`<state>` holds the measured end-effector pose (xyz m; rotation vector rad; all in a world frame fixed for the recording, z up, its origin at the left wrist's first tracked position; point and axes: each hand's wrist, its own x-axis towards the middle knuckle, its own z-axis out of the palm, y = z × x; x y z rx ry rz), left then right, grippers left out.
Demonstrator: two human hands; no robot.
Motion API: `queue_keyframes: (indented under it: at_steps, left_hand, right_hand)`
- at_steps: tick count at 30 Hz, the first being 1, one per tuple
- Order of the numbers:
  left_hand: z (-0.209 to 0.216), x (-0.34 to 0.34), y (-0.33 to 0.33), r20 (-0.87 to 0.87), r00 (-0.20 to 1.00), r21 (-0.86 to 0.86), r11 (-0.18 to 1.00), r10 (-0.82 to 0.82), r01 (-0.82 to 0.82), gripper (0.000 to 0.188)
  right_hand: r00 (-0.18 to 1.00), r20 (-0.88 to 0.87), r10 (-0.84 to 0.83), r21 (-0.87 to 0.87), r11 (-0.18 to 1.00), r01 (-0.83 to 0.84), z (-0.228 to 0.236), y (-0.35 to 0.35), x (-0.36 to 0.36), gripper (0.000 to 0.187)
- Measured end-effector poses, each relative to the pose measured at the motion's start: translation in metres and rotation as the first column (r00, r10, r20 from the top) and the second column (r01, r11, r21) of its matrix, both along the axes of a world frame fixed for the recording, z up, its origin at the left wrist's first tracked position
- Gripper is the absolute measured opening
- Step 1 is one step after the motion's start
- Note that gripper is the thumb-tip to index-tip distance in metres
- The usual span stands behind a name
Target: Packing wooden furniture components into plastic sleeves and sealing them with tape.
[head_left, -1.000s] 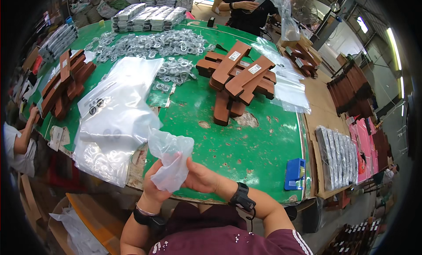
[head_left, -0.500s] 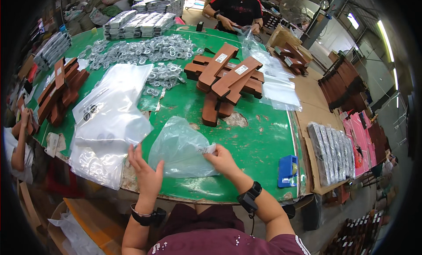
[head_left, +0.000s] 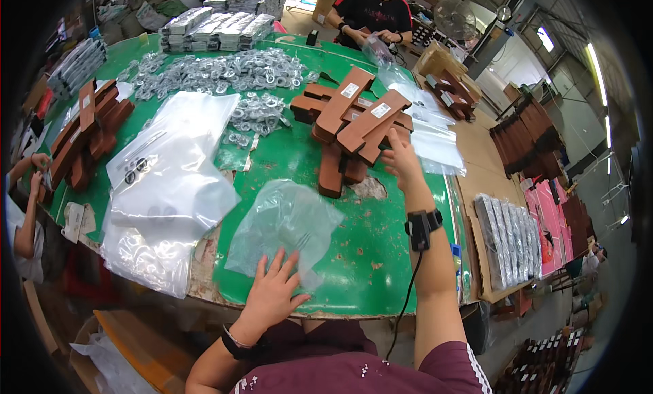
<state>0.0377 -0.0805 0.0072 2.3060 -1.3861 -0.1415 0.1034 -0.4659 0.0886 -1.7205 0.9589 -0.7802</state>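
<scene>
Near the front of the green table lies a clear plastic bag (head_left: pixel 289 217), wrinkled and flat. My left hand (head_left: pixel 273 292) rests on its near edge, open, fingers spread. My right arm stretches forward over the table. At its end my right hand (head_left: pixel 405 164) is open beside the crossed stack of reddish-brown bars (head_left: pixel 347 108), fingers close to the lower end of the right-hand bar; whether they touch it I cannot tell. White labels sit on the top bars. Left of the bag, a pile of larger clear plastic sheets or bags (head_left: pixel 170 183) overhangs the table edge.
Grey ring-shaped parts (head_left: pixel 218 71) are heaped at the back, before stacked wrapped packs (head_left: pixel 218 30). More brown bars (head_left: pixel 85 132) lie at left by another person's hands (head_left: pixel 39 169). Across the table, a person (head_left: pixel 371 16) handles plastic. Wrapped packs (head_left: pixel 507 241) lie at right.
My right hand has let go of the small bag and reached forward to the brown bars. My left hand has moved right onto the bag, which now lies flatter.
</scene>
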Motion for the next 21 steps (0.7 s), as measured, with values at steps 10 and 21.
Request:
queue_keyframes:
  at_steps: [10,21]
  left_hand:
    - [-0.008,-0.006,0.003,-0.068,0.996,-0.159,0.985,0.051,-0.061,0.061]
    - [0.007,0.0,0.003,-0.032,0.999,-0.129,0.991,0.021,-0.025,0.065]
  right_hand:
    - [0.933,0.285,0.219,0.468,0.818,-0.335,-0.027,-0.006,0.052,0.047]
    - [0.836,0.53,0.141,0.272,0.906,-0.325,-0.005,0.027,-0.048,0.042]
